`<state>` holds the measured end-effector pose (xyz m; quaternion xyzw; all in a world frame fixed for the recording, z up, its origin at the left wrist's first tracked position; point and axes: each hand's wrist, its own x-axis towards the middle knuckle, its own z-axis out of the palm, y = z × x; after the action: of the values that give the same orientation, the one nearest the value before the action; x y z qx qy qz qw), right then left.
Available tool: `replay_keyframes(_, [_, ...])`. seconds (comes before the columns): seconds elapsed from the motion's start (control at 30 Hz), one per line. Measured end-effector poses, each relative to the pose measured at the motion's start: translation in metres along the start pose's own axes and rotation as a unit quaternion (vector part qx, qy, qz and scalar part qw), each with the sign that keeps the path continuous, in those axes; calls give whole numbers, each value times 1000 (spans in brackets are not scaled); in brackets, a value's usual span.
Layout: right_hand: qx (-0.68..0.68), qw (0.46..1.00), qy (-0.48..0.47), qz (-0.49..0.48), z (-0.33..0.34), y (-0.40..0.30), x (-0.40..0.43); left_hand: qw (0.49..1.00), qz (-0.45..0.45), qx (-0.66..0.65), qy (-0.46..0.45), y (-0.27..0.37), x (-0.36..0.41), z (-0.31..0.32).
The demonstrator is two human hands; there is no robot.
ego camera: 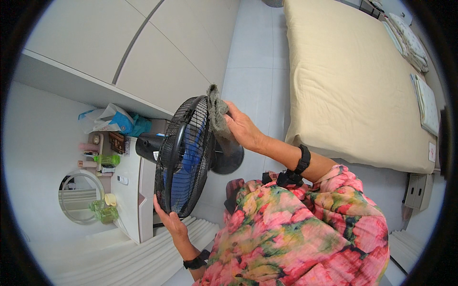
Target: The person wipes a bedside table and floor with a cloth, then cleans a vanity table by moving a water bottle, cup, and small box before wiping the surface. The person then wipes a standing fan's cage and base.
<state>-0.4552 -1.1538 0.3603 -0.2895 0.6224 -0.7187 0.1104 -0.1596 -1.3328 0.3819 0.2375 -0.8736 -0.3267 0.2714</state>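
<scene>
A black pedestal fan [200, 157] with blue blades [186, 164] stands in front of me, its wire cage seen from the side and above. My right hand [243, 125] pinches a crumpled grey cloth [217, 112] against the cage's rim on the far side. At the near edge, my left hand [173, 223] grips the rim of the same cage, with the thumb on one side and the fingers partly hidden behind it. The round fan base [229, 159] rests on the floor, and the cage hides much of the pole.
Left of the fan is a white dressing table [125, 200] with a round mirror [81, 196], green glassware and bottles. Plastic bags [114, 119] lie behind it. A wardrobe [168, 64] lines the upper left. A bed [350, 82] fills the right, and curtains [171, 250] hang below.
</scene>
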Motion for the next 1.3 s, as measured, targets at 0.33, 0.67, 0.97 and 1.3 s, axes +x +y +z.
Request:
replay_keyframes(0.33, [10, 1000, -9, 5, 4, 13, 0, 1000, -1, -6, 4, 0, 0, 3])
replay_keyframes(0.67, [20, 998, -4, 53, 10, 15, -9, 1000, 3, -10, 8, -7, -4, 5])
replay_keyframes(0.97, [-112, 894, -429, 57, 65, 37, -55, 1000, -6, -5, 18, -12, 6, 6])
replay_keyframes(1.3, [18, 959, -232, 160, 23, 14, -18, 998, -31, -45, -9, 2, 8, -2])
